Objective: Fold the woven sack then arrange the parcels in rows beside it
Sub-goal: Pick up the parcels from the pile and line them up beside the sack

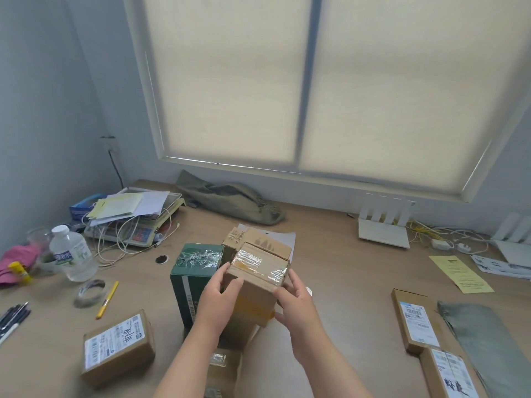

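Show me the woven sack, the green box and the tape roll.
woven sack (488,346), head view, flat grey surface.
green box (199,257), head view, its top face.
tape roll (87,302), head view, its near rim.

Pale blue-grey walls (43,96) frame a blind-covered window (316,81) above a wooden desk (344,282).

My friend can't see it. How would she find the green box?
Look at the middle of the wooden table below the window. The green box stands left of the taped brown parcel being held. It is the only green one; the other parcels are brown.
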### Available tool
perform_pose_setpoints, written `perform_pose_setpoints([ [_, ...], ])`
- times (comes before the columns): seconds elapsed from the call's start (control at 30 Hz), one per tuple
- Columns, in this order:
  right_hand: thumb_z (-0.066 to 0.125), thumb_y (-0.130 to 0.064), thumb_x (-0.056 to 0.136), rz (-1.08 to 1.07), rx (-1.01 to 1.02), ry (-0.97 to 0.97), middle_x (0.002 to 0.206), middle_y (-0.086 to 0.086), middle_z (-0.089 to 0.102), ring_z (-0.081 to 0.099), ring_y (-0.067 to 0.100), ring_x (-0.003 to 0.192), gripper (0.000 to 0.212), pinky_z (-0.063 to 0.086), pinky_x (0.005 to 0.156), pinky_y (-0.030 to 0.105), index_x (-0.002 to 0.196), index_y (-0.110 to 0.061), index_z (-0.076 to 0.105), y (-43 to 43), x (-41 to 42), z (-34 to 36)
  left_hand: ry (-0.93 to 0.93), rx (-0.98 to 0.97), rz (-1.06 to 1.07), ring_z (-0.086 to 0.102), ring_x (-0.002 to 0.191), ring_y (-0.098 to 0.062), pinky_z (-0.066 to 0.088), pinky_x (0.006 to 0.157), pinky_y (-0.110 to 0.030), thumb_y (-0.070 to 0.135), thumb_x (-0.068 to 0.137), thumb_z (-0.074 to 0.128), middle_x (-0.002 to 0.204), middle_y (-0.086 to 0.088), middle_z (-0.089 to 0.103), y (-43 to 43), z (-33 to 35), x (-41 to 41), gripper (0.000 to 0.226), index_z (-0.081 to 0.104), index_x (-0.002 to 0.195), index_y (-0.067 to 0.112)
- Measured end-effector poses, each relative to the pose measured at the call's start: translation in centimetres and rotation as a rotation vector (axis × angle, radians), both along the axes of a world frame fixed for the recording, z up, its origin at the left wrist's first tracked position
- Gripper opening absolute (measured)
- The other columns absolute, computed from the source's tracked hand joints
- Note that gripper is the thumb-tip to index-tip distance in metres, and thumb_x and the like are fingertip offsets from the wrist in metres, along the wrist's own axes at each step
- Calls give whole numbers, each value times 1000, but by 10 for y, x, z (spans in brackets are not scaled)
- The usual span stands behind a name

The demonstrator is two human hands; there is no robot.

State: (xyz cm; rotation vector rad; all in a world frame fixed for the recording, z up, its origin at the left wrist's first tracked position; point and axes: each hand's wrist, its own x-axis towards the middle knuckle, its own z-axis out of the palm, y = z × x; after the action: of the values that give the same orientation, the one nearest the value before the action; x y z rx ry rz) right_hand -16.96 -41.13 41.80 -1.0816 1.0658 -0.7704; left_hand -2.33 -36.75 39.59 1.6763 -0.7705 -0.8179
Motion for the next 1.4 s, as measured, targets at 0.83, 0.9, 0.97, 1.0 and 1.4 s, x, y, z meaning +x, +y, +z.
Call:
perform_pose_setpoints([
  [0.83,62,-15,91,-212,128,-186,107,15,75,71,25,88,26,51,68,34,114,-5,56,13,-133,-38,516,-153,-163,71,108,-21,55,85,-39,29,73,64,118,-3,73,15,-38,-113,57,51,128,25],
  [0.9,64,-19,91,-193,114,-201,111,11,74,70,23,92,30,51,71,36,119,-12,56,14,-143,-44,503,-130,-183,71,107,-19,56,86,-39,34,71,69,121,-4,70,10,-41,-121,57,51,125,29],
  [0.97,68,-31,87,-129,136,-169,115,1,73,66,23,102,39,49,74,40,124,-31,55,16,-152,-49,492,-100,-193,71,108,-16,58,88,-41,37,70,74,126,-3,66,7,-49,-131,59,49,124,34],
  [1.0,70,-37,84,-97,152,-146,118,-3,72,63,25,109,44,49,76,42,125,-40,53,17,-157,-52,486,-82,-201,70,109,-15,58,91,-43,36,69,76,130,-2,63,6,-53,-136,62,46,123,36],
  [1.4,82,-27,76,-187,157,-127,119,5,73,70,23,107,87,54,93,48,150,-31,35,-1,-230,-66,572,35,-160,67,99,-27,60,80,-45,39,80,72,111,-14,73,-17,-69,-161,42,63,118,25],
])
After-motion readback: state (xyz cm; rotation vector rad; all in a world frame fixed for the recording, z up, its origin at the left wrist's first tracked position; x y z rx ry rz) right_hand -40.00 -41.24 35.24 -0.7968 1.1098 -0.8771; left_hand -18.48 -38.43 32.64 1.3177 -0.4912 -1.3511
